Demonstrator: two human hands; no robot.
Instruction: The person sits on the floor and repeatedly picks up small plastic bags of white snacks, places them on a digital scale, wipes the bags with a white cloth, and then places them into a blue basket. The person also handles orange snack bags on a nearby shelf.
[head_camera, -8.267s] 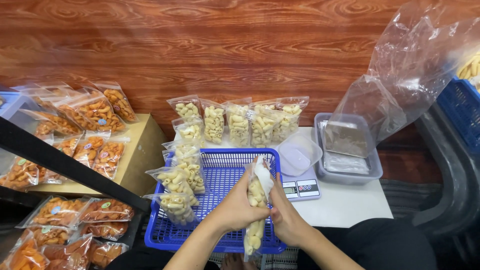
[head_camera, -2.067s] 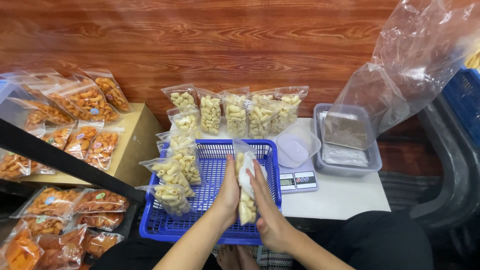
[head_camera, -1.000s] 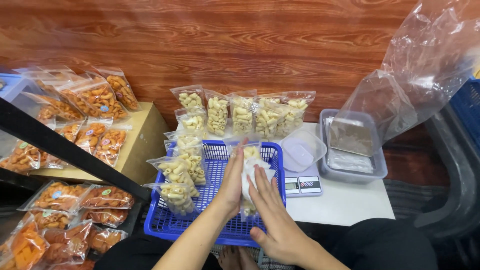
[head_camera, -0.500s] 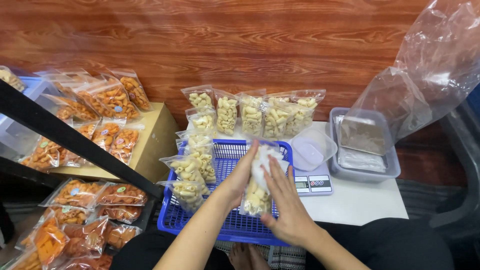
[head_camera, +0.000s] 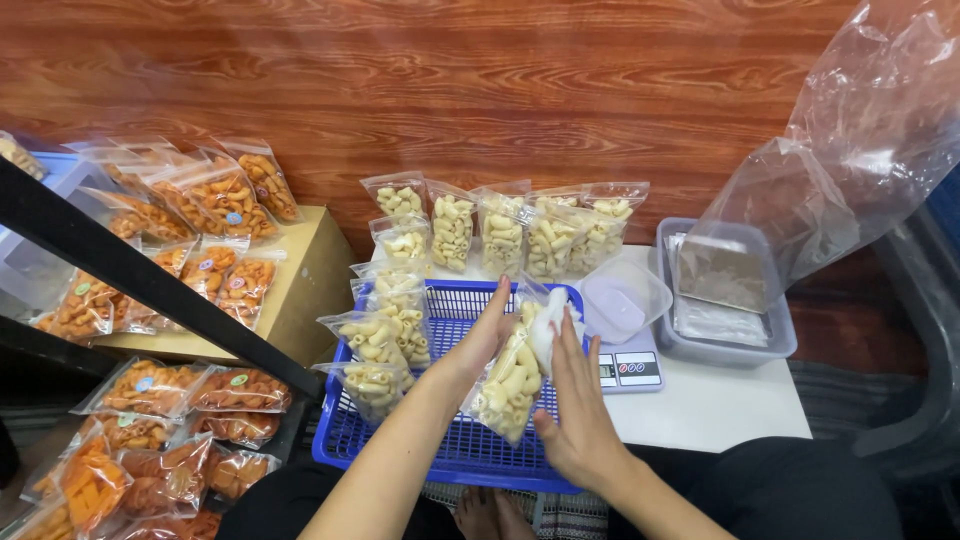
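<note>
Both hands hold one clear bag of pale tube-shaped snacks (head_camera: 508, 385) above a blue plastic basket (head_camera: 445, 455). My left hand (head_camera: 487, 333) presses its upper left side. My right hand (head_camera: 578, 412) cups the right side with fingers spread flat, next to the bag's folded white top. Several filled bags of the same snack (head_camera: 380, 340) stand along the basket's left side.
More pale snack bags (head_camera: 500, 228) lean against the wooden wall. A small scale (head_camera: 628, 368) with a clear tub (head_camera: 622, 299) sits on the white table, beside a grey bin (head_camera: 728, 312) and a big clear bag (head_camera: 850, 160). Orange snack bags (head_camera: 190, 215) fill the left shelves.
The bag has stayed between both hands over the basket. My right hand shifted from gripping its top to lying flat against its side, and the view drifted a little.
</note>
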